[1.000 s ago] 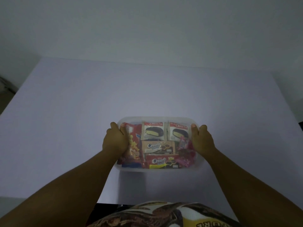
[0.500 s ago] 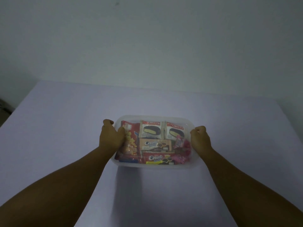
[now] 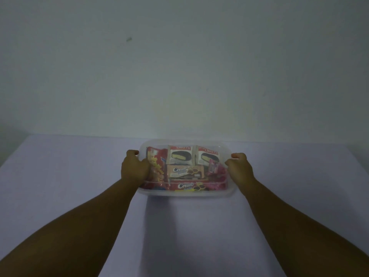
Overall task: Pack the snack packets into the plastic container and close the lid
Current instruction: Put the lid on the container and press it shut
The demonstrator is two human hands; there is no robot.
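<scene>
A clear plastic container [image 3: 185, 193] rests on the white table, with its see-through lid on top. Through the lid I see several snack packets: two Choco Pie packs [image 3: 179, 154] at the back, two Cream-O biscuit packs [image 3: 185, 171] in the middle and front, a red snack bag [image 3: 156, 166] at the left, pink sweets [image 3: 216, 172] at the right. My left hand [image 3: 134, 166] grips the left end of the container with curled fingers. At the opposite end, my right hand [image 3: 238, 166] is closed on the rim.
The white table [image 3: 69, 186] spreads wide on both sides and in front of the container. A plain pale wall [image 3: 179, 76] rises just behind the table's far edge.
Both hands went from lying flat on the lid's ends to curling tight around the container's ends. The container now sits farther from me, near the table's far edge, as the view tilted up.
</scene>
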